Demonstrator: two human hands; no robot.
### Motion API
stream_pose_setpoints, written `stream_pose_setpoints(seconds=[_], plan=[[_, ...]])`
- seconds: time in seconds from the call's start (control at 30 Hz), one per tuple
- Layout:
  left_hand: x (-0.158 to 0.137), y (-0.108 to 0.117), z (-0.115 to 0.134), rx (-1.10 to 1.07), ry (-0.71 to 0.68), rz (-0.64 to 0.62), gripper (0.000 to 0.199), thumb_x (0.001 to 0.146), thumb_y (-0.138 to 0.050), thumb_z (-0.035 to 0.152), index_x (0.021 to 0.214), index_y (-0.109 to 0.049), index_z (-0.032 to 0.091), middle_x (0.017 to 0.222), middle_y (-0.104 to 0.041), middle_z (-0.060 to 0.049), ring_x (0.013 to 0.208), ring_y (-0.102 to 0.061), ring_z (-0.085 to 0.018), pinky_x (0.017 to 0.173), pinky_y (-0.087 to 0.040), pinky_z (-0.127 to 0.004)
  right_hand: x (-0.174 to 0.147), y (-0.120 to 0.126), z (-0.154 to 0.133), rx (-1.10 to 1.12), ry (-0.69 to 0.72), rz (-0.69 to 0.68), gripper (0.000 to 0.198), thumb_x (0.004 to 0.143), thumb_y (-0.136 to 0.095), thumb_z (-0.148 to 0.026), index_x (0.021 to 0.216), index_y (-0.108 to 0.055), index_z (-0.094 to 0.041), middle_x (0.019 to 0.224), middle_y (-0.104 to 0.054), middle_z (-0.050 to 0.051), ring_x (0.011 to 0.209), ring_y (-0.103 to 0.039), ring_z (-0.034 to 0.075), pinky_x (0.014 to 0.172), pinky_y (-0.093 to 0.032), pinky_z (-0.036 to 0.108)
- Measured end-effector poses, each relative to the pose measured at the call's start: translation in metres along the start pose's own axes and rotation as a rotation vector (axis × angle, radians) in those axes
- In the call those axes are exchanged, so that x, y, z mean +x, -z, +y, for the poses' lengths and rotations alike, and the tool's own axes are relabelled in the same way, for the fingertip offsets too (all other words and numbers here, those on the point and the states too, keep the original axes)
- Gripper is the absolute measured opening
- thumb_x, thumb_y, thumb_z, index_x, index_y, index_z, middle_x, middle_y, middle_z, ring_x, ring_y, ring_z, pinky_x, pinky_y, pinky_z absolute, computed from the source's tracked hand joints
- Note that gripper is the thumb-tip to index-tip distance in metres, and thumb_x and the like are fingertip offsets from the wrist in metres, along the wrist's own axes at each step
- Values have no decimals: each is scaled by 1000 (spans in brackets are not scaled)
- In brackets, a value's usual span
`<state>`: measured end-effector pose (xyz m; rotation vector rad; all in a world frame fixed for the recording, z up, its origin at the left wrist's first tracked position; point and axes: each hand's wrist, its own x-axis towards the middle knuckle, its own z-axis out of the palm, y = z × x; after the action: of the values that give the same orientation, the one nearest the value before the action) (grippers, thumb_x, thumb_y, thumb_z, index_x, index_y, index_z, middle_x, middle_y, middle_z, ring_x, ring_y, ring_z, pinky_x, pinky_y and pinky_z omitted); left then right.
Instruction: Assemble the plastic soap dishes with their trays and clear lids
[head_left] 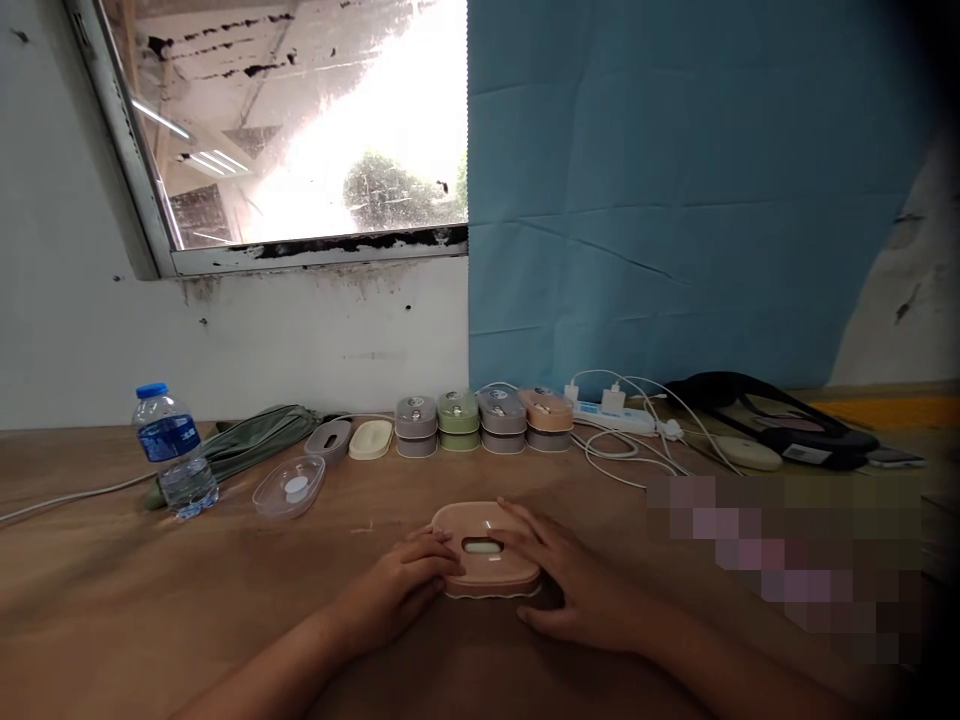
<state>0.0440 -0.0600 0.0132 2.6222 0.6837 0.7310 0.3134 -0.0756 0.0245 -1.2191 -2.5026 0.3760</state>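
Note:
A peach-coloured oval box lid point(469, 518) lies on the table in front of me. It has a slot in its middle, pale inside, and a thin wavy cream edge shows beneath its front rim. My left hand point(405, 585) grips its left side, with bent fingers over the edge. Across the right part reaches my right hand point(574, 580); its fingers rest on the top near the slot, and the thumb sits by the front right corner. What lies under the lid is hidden.
Along the wall stand grey, green and peach two-tier boxes point(458, 420), with a cream lid point(370, 440) and a grey lid point(328, 440) to their left. A clear lid point(289, 488), water bottle point(174, 455), green cloth point(259, 440), power strip point(619, 418) with cables and black strap point(787, 425) lie around.

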Motion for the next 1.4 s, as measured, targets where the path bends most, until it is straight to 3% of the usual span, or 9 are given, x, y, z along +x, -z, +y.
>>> stream_pose_setpoints(seconds=[0.13, 0.27, 0.37, 0.47, 0.57, 0.7, 0.87, 1.07, 1.4], plan=[[-2, 1, 2, 73, 10, 12, 31, 89, -39, 19, 117, -52, 23, 122, -54, -7, 123, -40, -19, 107, -31, -37, 2, 1, 1, 88, -29, -11, 65, 74, -58, -33, 134, -34, -28, 148, -12, 3, 133, -20, 26, 107, -25, 37], [-4, 10, -9, 208, 63, 163, 36, 84, -45, 19, 120, -48, 23, 129, -47, -9, 126, -35, -22, 107, -29, -42, 2, -1, 1, 142, -36, 14, 67, 75, -57, -31, 136, -30, -28, 147, -12, 3, 132, -23, 25, 105, -29, 36], [-12, 31, -32, 425, 195, 337, 34, 80, -47, 19, 114, -51, 21, 125, -49, -10, 124, -37, -25, 104, -29, -46, 4, -4, 4, 186, -34, 27, 76, 72, -60, -28, 139, -22, -23, 144, -22, 9, 130, -26, 26, 105, -27, 41], [-29, 58, -64, 681, 419, 497, 30, 75, -50, 24, 103, -58, 19, 117, -54, -13, 115, -45, -30, 98, -33, -49, 5, -6, 9, 251, -69, 61, 85, 68, -64, -28, 139, -17, -19, 140, -29, 13, 127, -31, 28, 104, -29, 44], [-50, 82, -88, 749, 665, 451, 25, 71, -51, 27, 91, -63, 19, 100, -64, -10, 96, -57, -29, 91, -37, -45, 7, -6, 12, 285, -94, 73, 87, 66, -67, -31, 137, -19, -18, 139, -32, 13, 125, -34, 29, 102, -31, 45], [-64, 100, -98, 583, 846, 326, 28, 70, -47, 28, 89, -66, 22, 84, -70, -5, 79, -63, -24, 72, -45, -31, 8, -5, 12, 287, -104, 105, 84, 67, -68, -38, 136, -25, -18, 136, -36, 14, 122, -37, 31, 99, -35, 45], [-65, 106, -97, 514, 893, 327, 32, 67, -46, 25, 92, -65, 24, 82, -70, -3, 73, -64, -20, 63, -44, -24, 10, -7, 11, 260, -95, 127, 83, 69, -65, -46, 136, -25, -17, 137, -36, 14, 123, -36, 31, 99, -34, 45], [-67, 111, -99, 512, 873, 398, 28, 70, -44, 25, 92, -61, 23, 81, -69, -2, 67, -63, -18, 62, -44, -25, 11, -6, 9, 200, -81, 83, 82, 70, -65, -41, 137, -23, -18, 139, -33, 14, 124, -34, 31, 101, -32, 48], [-63, 113, -89, 559, 740, 690, 11, 76, -44, 29, 82, -50, 22, 81, -65, -2, 68, -63, -18, 65, -46, -26, 11, -8, 16, 136, -16, 54, 87, 70, -64, -38, 140, -18, -19, 140, -29, 13, 127, -31, 29, 104, -28, 46]])
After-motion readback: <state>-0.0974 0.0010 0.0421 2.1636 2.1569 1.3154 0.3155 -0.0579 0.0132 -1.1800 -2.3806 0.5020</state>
